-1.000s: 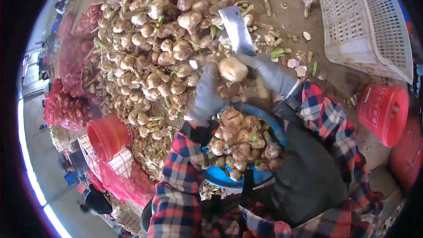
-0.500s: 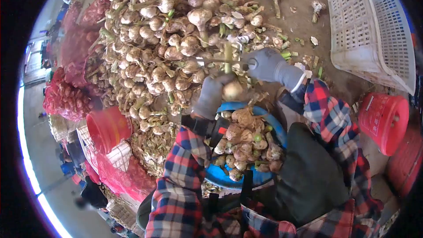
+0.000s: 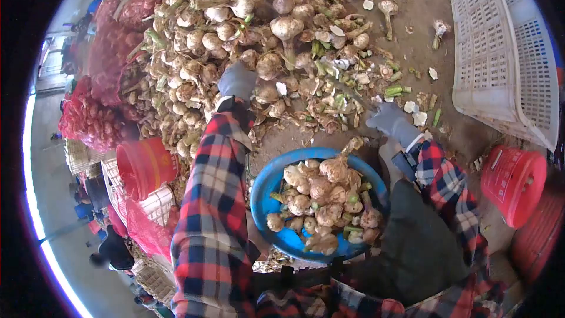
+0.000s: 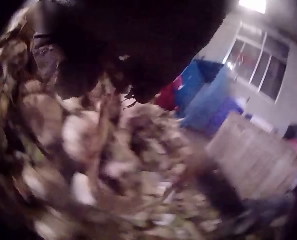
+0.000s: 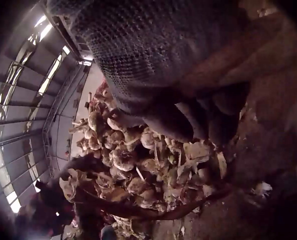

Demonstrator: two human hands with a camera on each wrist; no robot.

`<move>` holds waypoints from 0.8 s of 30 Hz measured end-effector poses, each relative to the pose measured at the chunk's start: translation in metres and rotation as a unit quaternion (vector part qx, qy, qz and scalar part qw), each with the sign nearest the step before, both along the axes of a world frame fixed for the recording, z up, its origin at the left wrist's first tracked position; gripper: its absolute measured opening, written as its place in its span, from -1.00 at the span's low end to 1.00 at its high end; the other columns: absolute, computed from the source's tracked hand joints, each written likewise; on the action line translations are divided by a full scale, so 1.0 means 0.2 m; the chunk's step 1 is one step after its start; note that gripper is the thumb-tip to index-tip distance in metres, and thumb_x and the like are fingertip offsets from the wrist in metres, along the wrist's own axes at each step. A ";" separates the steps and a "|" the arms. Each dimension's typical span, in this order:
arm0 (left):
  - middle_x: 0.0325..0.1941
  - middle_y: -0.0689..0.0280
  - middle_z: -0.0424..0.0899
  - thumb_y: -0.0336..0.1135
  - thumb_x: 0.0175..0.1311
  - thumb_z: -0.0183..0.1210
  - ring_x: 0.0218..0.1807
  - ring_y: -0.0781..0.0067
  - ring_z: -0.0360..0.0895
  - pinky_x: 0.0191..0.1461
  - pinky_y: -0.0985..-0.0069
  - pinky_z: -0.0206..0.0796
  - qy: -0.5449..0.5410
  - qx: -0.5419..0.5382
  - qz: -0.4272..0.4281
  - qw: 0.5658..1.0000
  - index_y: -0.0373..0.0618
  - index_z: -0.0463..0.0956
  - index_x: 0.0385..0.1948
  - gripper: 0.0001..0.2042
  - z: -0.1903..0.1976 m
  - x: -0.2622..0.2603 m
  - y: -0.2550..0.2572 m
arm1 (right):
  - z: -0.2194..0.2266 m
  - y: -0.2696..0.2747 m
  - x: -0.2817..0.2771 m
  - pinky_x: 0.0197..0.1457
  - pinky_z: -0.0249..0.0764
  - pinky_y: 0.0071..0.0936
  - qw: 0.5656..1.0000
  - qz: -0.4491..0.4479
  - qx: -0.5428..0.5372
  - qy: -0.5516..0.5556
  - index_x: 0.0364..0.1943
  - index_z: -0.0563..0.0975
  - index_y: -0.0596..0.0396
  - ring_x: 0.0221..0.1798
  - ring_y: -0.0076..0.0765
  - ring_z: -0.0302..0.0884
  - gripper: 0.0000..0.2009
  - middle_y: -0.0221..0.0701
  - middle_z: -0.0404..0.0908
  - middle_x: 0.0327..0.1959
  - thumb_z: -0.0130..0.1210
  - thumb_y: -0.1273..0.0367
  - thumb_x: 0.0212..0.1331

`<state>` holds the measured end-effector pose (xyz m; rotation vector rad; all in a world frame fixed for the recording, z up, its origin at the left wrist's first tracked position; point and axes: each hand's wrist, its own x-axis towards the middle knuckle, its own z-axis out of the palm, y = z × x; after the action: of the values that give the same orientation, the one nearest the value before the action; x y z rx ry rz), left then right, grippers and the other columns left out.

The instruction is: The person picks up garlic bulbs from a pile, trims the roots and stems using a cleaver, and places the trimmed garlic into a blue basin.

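Observation:
My left hand [image 3: 237, 80], in a grey glove, reaches to the near side of a large heap of garlic bulbs [image 3: 194, 70]. Its fingers are right at the bulbs; in the left wrist view the hand [image 4: 133, 55] is a dark shape over blurred garlic [image 4: 81, 135]. On the right, my gloved right hand [image 3: 393, 122] grips a knife [image 3: 348, 90], its blade pointing away to the left over cut stalks. Curled fingers of the right hand [image 5: 163, 85] show in the right wrist view. Close to my body stands a blue basin [image 3: 259, 200] holding trimmed garlic [image 3: 321, 191].
A white plastic crate [image 3: 485, 53] stands at the right, with a red bucket [image 3: 509, 182] nearer me. Left lie another red bucket [image 3: 144, 168] and pink net sacks [image 3: 88, 121]. Stalk pieces [image 3: 395, 90] and peel litter the floor between the heap and my right hand.
My left hand held a garlic bulb against the knife, over the basin's far edge; it has since left that bulb and moved away to the heap. The right hand lowered the knife rightward.

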<state>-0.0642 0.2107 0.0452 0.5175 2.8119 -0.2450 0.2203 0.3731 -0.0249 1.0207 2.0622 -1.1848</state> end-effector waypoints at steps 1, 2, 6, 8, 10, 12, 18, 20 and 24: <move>-0.24 0.11 0.51 -0.07 -0.08 0.04 -0.16 0.22 0.46 -0.12 0.40 0.28 0.000 0.001 -0.001 1.000 -0.10 0.44 -0.25 -0.63 -0.01 -0.02 -0.01 | 0.01 -0.01 0.00 -0.12 0.34 -0.43 1.000 0.007 0.014 -0.004 -0.13 0.40 0.08 -0.21 -0.23 0.45 -0.44 -0.24 0.49 -0.25 0.04 0.09 -0.33; -0.22 0.11 0.50 -0.09 -0.08 0.04 -0.14 0.20 0.44 -0.10 0.39 0.27 -0.018 0.032 0.011 0.999 -0.10 0.44 -0.26 -0.64 -0.02 -0.03 -0.03 | 0.00 -0.03 0.00 -0.13 0.34 -0.45 0.994 0.015 0.104 0.000 -0.13 0.40 0.09 -0.21 -0.26 0.45 -0.43 -0.25 0.50 -0.27 0.06 0.11 -0.34; -0.16 0.09 0.47 -0.03 -0.07 0.05 -0.10 0.14 0.41 -0.07 0.39 0.24 -0.006 0.184 0.069 0.980 -0.11 0.43 -0.23 -0.59 -0.04 0.06 -0.18 | 0.00 0.01 -0.01 -0.07 0.31 -0.41 0.995 -0.098 -0.025 0.001 -0.17 0.42 0.08 -0.15 -0.19 0.42 -0.46 -0.21 0.50 -0.27 0.06 0.11 -0.36; -0.20 0.09 0.47 0.06 -0.12 0.08 -0.10 0.15 0.40 -0.05 0.38 0.22 0.094 0.181 0.058 0.977 -0.12 0.40 -0.22 -0.51 -0.05 0.09 -0.21 | -0.04 0.00 -0.05 -0.10 0.33 -0.41 0.998 -0.060 0.025 0.008 -0.17 0.42 0.09 -0.17 -0.19 0.43 -0.46 -0.20 0.50 -0.28 0.05 0.12 -0.36; -0.18 0.10 0.46 0.05 -0.13 0.10 -0.09 0.17 0.40 -0.06 0.38 0.23 0.073 0.168 0.035 0.982 -0.12 0.38 -0.19 -0.50 -0.02 0.10 -0.17 | -0.02 -0.01 -0.07 -0.13 0.35 -0.42 0.996 -0.025 0.081 0.019 -0.17 0.42 0.11 -0.20 -0.19 0.44 -0.46 -0.20 0.50 -0.29 0.05 0.13 -0.36; -0.12 0.15 0.40 -0.01 -0.17 0.16 -0.07 0.21 0.38 -0.07 0.38 0.26 0.078 0.097 -0.026 0.992 -0.10 0.31 -0.13 -0.46 -0.01 0.09 -0.10 | 0.06 -0.05 -0.11 -0.16 0.35 -0.43 0.999 -0.016 0.043 0.028 -0.19 0.43 0.11 -0.22 -0.19 0.45 -0.48 -0.21 0.51 -0.30 0.04 0.13 -0.34; -0.22 0.18 0.48 -0.26 -0.15 0.09 -0.14 0.23 0.44 -0.12 0.37 0.27 0.058 0.045 -0.132 0.989 -0.07 0.39 -0.30 -0.70 -0.07 -0.07 -0.11 | -0.02 -0.09 -0.10 -0.09 0.32 -0.44 0.999 -0.035 0.015 0.025 -0.17 0.41 0.07 -0.20 -0.18 0.44 -0.48 -0.23 0.51 -0.30 0.03 0.11 -0.31; -0.26 0.18 0.50 -0.27 -0.15 0.08 -0.17 0.22 0.45 -0.14 0.37 0.28 0.033 0.094 -0.106 0.989 -0.06 0.41 -0.31 -0.72 -0.07 -0.13 -0.15 | -0.04 -0.07 -0.10 -0.09 0.31 -0.44 0.999 -0.028 0.032 0.012 -0.17 0.41 0.08 -0.21 -0.18 0.44 -0.48 -0.23 0.51 -0.31 0.03 0.11 -0.30; -0.39 0.28 0.52 -0.35 -0.05 0.06 -0.39 0.39 0.47 -0.35 0.53 0.31 -0.219 0.399 -0.064 0.888 -0.13 0.42 -0.31 -0.78 -0.18 -0.07 -0.29 | 0.09 -0.07 -0.14 -0.12 0.34 -0.43 0.998 -0.023 0.061 0.023 -0.28 0.44 0.09 -0.22 -0.16 0.44 -0.55 -0.22 0.50 -0.32 0.03 0.11 -0.30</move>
<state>-0.0777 0.1535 0.0099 0.7958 2.3202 0.9309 0.1921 0.3595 -0.0079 1.1130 2.1797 -1.1274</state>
